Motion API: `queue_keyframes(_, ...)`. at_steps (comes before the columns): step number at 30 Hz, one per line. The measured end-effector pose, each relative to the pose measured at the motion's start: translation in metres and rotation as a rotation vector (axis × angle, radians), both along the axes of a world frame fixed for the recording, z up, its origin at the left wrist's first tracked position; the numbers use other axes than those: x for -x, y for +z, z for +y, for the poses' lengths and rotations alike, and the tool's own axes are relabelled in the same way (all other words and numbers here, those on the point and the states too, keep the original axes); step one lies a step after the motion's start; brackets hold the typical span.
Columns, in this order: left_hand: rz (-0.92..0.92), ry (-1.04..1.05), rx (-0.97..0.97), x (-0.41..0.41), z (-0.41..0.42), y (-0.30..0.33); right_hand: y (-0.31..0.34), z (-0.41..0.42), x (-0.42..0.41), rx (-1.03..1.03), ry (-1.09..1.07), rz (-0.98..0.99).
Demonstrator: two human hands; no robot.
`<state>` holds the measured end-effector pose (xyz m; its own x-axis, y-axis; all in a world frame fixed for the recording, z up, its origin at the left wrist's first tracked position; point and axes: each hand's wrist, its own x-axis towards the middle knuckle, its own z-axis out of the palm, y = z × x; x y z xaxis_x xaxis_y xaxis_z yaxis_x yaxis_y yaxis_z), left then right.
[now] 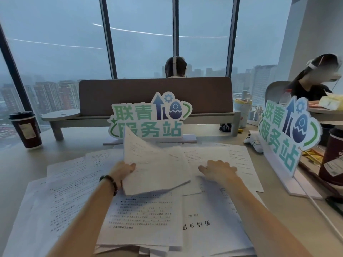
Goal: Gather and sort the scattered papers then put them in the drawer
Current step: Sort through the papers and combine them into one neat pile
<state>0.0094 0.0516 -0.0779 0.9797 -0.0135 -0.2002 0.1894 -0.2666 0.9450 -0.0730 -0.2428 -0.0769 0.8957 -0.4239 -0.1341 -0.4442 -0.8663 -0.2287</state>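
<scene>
Many printed white papers [78,186] lie scattered and overlapping across the desk in front of me. My left hand [124,169] grips a small stack of sheets [154,167] by its left edge and holds it lifted and tilted above the pile. My right hand [219,168] rests flat, fingers spread, on a sheet [239,160] lying to the right. A page with large printed characters [200,225] lies near the front edge. No drawer is in view.
A green-lettered sign [148,117] stands behind the papers, a second sign [285,134] at right. Coffee cups stand far left [26,129] and far right [332,156]. A desk divider [156,95] has a person behind it; another person sits at right.
</scene>
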Motion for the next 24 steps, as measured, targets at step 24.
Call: queue_keyframes(24,-0.005,-0.128,-0.149,0.015,-0.026,-0.009,0.012,0.011,0.007,-0.381,0.034,-0.219)
